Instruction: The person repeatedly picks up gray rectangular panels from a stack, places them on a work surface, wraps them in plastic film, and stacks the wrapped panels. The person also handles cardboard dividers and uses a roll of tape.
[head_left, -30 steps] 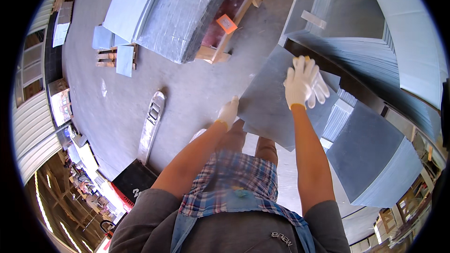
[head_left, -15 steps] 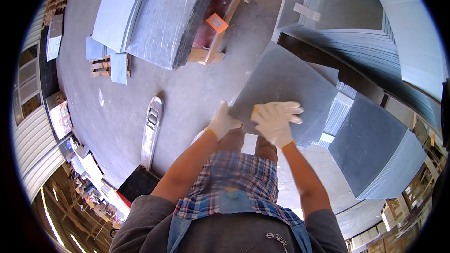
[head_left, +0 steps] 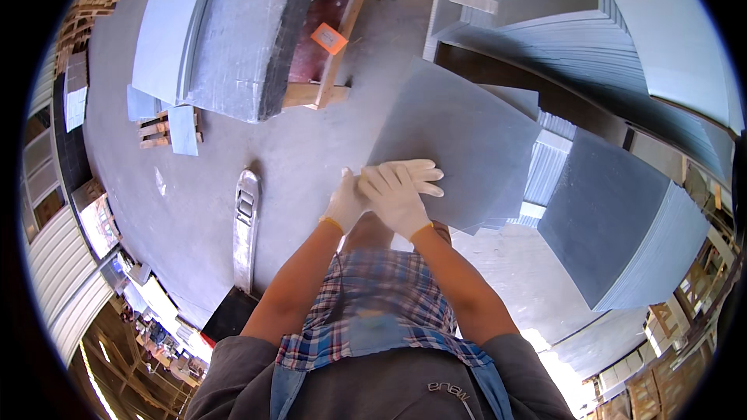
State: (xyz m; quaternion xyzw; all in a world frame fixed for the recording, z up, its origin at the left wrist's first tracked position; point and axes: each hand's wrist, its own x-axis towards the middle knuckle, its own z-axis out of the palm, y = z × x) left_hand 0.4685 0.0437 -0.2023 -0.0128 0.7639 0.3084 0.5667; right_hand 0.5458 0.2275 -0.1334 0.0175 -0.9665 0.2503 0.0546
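1. The wide grey sheet (head_left: 475, 136) is lying ahead of the two gloved hands and to their right, with another sheet's corner (head_left: 513, 99) showing from beneath its far right edge
2. The right hand (head_left: 399, 198) is sitting nearer to it, its glove overlapping the sheet's near left corner in this view; whether it is touching the surface I cannot tell
3. The left hand (head_left: 345, 202) is staying outside the sheet's left edge, just beside that same corner, partly hidden behind the right
4. The two hands are meeting in front of the body, the right crossing over the left; some gloved fingers are pointing right over the sheet, and I cannot tell which hand they are belonging to
5. For the grip, neither hand is visibly clasping the sheet; the overlap is hiding whether either one is pinching the other's glove, so I cannot tell if it is released or clenched
6. The sheet is showing no clear long axis, its sides looking nearly equal through the bending lens, while one corner is pointing away from the person
7. A stack of dark sheets (head_left: 603, 210) is standing farther right, well apart from both hands
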